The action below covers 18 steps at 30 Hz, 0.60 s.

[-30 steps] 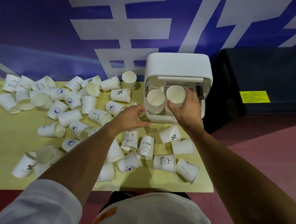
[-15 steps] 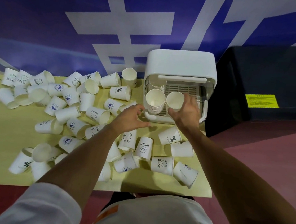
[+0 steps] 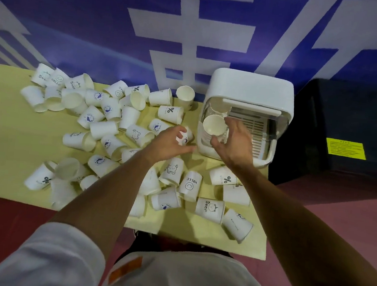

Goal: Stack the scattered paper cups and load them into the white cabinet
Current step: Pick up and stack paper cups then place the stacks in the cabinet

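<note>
The white cabinet stands at the table's back right with its front open. A stack of paper cups stands inside at the left, mouth up. My right hand is at the opening, fingers spread around the top of that stack, thumb below it and fingertips to its right. My left hand is just left of the cabinet's base, fingers curled round a small lying paper cup. Many loose paper cups lie scattered over the yellow table, several printed with "HELLO", "Bear" or "%".
More cups lie near the table's front edge under my forearms. One cup stands upright behind, left of the cabinet. A black box with a yellow label sits right of the table. A blue and white wall rises behind.
The cup that my right hand held beside the stack now sits on the stack, and the fingers have spread. My left hand has curled onto a lying cup.
</note>
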Each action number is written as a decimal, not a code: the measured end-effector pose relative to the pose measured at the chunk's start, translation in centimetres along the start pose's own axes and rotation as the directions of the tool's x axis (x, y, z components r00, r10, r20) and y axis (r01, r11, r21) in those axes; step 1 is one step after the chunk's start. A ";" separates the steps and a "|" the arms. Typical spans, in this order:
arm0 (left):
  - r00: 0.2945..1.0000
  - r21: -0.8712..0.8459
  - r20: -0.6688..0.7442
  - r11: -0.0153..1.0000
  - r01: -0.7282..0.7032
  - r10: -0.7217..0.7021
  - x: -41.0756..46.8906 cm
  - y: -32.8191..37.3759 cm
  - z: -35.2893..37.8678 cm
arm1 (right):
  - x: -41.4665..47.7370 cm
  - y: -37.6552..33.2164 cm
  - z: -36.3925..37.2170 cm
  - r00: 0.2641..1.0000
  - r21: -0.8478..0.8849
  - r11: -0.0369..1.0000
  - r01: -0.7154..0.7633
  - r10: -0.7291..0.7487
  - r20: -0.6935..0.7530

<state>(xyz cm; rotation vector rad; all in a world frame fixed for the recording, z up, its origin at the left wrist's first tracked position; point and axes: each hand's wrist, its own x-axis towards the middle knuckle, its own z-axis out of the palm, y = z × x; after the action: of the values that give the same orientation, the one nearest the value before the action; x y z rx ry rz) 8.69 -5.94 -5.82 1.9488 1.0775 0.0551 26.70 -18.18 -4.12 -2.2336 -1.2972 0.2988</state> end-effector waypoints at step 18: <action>0.995 -0.011 -0.065 0.998 0.069 -0.070 -5.2 -19.1 -19.8 | -1.0 -22.2 15.5 0.974 -0.012 0.998 0.062 -0.058 0.217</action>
<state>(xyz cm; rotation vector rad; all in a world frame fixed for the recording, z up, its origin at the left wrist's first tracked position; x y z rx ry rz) -15.41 8.20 -5.53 1.9116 1.1847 0.0854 3.00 -5.07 -4.88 -2.2207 -1.4824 0.5219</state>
